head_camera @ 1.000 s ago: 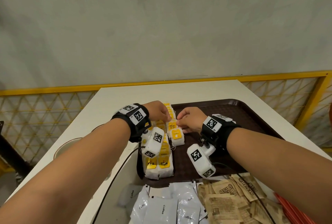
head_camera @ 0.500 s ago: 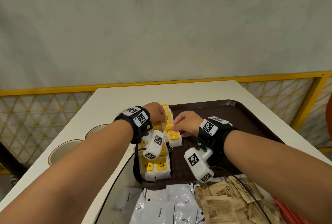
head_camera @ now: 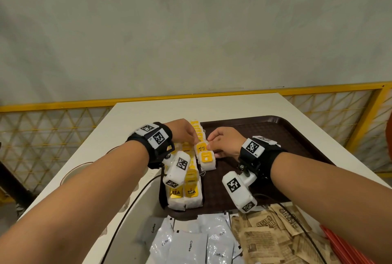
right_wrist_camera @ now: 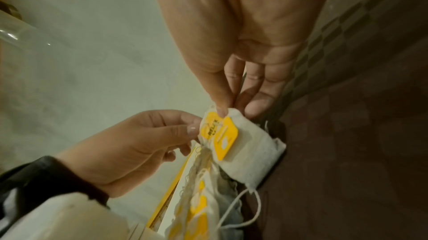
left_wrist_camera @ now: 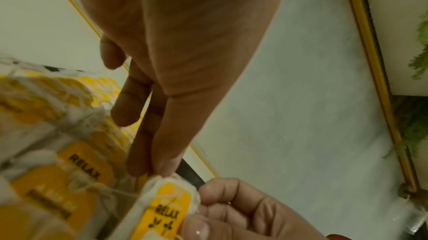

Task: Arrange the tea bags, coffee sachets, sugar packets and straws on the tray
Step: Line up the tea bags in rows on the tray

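Item, far left: two cups (head_camera: 73, 173) on the white table (head_camera: 131, 119), mostly hidden behind our left forearm. Item: our left hand (head_camera: 182, 131), fingers extended and pressed close together, fingertips (left_wrist_camera: 143, 169) touching the top edge of a tea bag (head_camera: 201, 149) tagged RELAX. Item: rows of tea bags (head_camera: 189, 187), white with yellow tags, overlapping along the left side of the brown tray (head_camera: 275, 136); the nearest two read TEA. Item: the RELAX tea bag itself, tilted up at the head of a short second row on the tray, just beside the first rows. Item: our right hand (head_camera: 224, 143), thumb and forefinger pinching the tea bag's upper corner by the yellow tag, the other fingers loosely curled. Item, near edge of the table: coffee sachets (head_camera: 191, 244), silver-white, heaped off the tray. Item: sugar packets (head_camera: 273, 240), brown paper, heaped beside the sachets. Item, far right: red straws (head_camera: 347, 246), only partly in view.
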Demonstrator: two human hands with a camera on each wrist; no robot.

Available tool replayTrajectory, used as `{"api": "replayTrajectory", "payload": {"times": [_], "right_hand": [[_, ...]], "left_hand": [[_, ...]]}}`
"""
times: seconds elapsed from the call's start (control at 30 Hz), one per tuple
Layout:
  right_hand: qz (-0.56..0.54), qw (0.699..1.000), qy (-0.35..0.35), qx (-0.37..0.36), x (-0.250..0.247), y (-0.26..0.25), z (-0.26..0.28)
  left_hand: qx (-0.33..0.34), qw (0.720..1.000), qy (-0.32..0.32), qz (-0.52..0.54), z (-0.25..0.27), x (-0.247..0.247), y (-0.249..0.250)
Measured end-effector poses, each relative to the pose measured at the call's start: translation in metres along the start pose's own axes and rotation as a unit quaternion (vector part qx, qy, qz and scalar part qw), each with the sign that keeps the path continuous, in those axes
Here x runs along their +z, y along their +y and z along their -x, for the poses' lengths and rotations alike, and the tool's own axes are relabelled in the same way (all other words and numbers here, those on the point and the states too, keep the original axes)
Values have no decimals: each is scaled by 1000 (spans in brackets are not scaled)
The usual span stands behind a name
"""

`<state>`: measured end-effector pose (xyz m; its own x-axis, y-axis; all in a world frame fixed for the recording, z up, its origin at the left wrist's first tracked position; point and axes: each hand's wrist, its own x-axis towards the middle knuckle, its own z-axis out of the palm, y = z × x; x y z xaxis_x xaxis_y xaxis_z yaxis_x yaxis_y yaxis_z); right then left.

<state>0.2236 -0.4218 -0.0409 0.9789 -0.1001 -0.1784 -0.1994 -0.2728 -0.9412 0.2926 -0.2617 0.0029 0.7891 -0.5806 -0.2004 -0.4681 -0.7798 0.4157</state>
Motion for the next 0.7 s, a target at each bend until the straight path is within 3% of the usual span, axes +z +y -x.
{"api": "replayTrajectory", "payload": {"times": [0.43,0.7], "right_hand": [[-58,997,39,16,6,6,2],[25,999,26,-15,8,6,7]], "left_hand": [[-5,1000,-16,9,8,6,4],[-39,998,25,-41,-1,9,4]]}}
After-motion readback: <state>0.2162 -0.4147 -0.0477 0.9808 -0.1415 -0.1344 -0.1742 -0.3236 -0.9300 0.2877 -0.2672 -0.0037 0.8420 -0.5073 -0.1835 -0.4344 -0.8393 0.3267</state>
